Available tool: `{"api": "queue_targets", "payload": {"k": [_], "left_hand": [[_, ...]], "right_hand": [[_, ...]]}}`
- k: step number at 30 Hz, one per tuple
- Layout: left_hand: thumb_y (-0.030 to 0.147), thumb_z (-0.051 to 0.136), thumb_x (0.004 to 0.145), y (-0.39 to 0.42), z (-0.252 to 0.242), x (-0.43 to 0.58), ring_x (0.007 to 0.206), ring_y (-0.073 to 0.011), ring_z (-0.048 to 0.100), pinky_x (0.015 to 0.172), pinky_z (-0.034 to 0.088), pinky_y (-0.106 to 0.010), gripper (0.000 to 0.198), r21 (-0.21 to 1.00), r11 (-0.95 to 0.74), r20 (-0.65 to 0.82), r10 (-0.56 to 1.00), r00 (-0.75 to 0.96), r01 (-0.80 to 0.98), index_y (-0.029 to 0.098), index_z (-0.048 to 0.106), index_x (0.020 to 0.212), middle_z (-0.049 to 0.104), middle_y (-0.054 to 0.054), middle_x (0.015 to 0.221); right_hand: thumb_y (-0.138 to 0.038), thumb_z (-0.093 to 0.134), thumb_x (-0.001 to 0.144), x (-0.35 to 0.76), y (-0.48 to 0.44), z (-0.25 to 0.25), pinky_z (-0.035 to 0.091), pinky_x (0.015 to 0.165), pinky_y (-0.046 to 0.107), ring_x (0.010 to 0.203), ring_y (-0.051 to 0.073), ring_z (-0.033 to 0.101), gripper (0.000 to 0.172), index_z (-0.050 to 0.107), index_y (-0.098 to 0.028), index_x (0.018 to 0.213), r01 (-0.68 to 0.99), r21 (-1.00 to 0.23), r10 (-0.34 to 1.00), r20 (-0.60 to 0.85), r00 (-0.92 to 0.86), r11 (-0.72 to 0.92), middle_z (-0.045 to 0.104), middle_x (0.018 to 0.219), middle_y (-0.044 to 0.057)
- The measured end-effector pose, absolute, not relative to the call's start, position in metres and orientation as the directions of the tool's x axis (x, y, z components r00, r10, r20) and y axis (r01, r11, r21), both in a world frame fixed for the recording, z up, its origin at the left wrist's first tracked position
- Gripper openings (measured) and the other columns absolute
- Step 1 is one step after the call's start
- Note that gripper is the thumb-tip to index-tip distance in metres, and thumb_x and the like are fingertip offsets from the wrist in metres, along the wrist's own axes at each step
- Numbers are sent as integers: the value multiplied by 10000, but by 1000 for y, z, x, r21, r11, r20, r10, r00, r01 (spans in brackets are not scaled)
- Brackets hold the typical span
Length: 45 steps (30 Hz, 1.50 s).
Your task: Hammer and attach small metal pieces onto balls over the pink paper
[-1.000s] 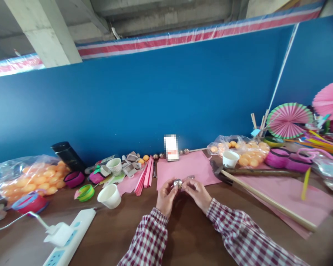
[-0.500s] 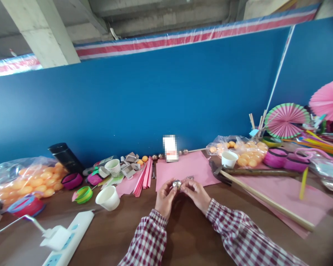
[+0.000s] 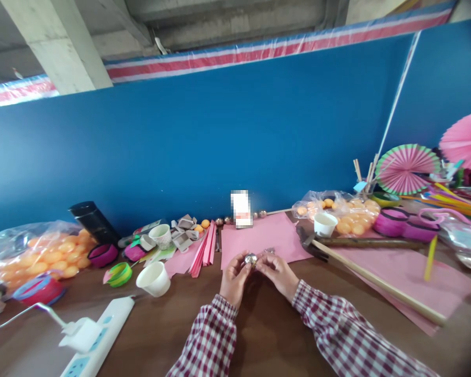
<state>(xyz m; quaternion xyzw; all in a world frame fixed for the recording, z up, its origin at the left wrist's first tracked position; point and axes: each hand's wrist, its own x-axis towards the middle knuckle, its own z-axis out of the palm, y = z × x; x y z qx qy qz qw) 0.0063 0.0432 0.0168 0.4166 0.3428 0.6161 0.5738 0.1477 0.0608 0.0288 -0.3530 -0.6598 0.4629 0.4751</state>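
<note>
Closest in are two checked sleeves [image 3: 214,335], over the near part of the worktop [image 3: 277,335]. A power strip [image 3: 115,315] lies toward the near left corner, a plug [image 3: 80,335] in it. Past the sleeves, the left hand [image 3: 234,277] is clamped on a silver ball [image 3: 250,259], held midway between the left and right edges. The right hand [image 3: 278,273] has thumb and forefinger drawn close together at the ball's right side; I cannot tell whether they grip it.

Toward the right edge, a hammer [image 3: 380,285] lies across pink paper [image 3: 427,293]. On the left stands a white cup [image 3: 160,289]. Just beyond the hands is a pink sheet [image 3: 262,235], a small shiny piece [image 3: 270,251] on it.

Farther back, a bag of orange balls [image 3: 43,262] sits toward the left edge, another bag [image 3: 353,222] right of centre. More silver balls [image 3: 262,213] line the far edge, below a blue panel [image 3: 235,131].
</note>
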Motion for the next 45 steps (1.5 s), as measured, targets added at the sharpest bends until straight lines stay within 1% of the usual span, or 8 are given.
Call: {"api": "queue_targets", "payload": {"k": [9,19,26,30,33,36,39,45], "left_hand": [[243,584,678,44,15,6,977,-208,525,842,423,-351,376,936,-180,183,983,-18,-302,157,532,1040,572,-90,1073],[245,572,685,41,26,4,1000,-204,518,891,387,-349,365,962,-240,238,971,-27,-132,162,550,1040,587,-81,1061],[246,573,683,40,27,4,982,-208,530,868,411,-352,374,965,-233,232,972,-27,-123,147,545,1043,585,-93,1062],[243,585,672,38,29,5,977,-213,534,851,426,-356,373,964,-215,214,976,-25,-156,150,551,1031,597,-86,1039],[240,584,672,39,29,6,976,-214,534,841,435,-360,365,960,-214,213,977,-24,-179,156,554,1026,596,-83,1041],[238,585,670,39,28,6,969,-216,538,830,444,-363,365,960,-215,214,976,-27,-180,152,555,1024,592,-87,1046],[235,592,663,39,27,6,973,-218,535,831,443,-360,368,963,-214,211,977,-37,-167,148,559,1019,593,-86,1044],[231,584,670,39,27,5,1000,-214,519,865,417,-359,358,965,-228,225,974,-38,-131,151,564,1019,595,-77,1045]], "right_hand": [[-381,537,705,147,57,34,414,750,288,810,154,518,237,574,-152,656,-24,-957,901,282,-330,291,551,846,39],[-392,563,682,147,57,36,422,740,281,766,151,539,248,567,-150,624,-69,-968,903,248,-349,239,580,801,30],[-373,581,671,146,60,31,426,738,293,747,148,550,239,541,-141,630,-101,-973,910,229,-346,206,593,775,31],[-366,623,634,145,61,22,451,726,303,749,145,561,252,504,-167,733,-151,-973,934,214,-285,177,592,777,18],[-354,636,627,144,61,19,453,764,318,831,157,559,321,497,-181,860,-177,-969,945,212,-248,171,594,866,34],[-364,624,640,145,60,24,437,820,349,905,183,551,370,527,-177,945,-183,-968,930,219,-295,170,599,942,59],[-387,603,656,146,57,32,427,842,375,909,200,558,375,568,-178,966,-193,-964,903,241,-356,181,614,948,58],[-378,614,646,146,57,33,411,868,395,916,210,560,400,585,-176,990,-189,-968,914,220,-340,162,625,954,49]]}}
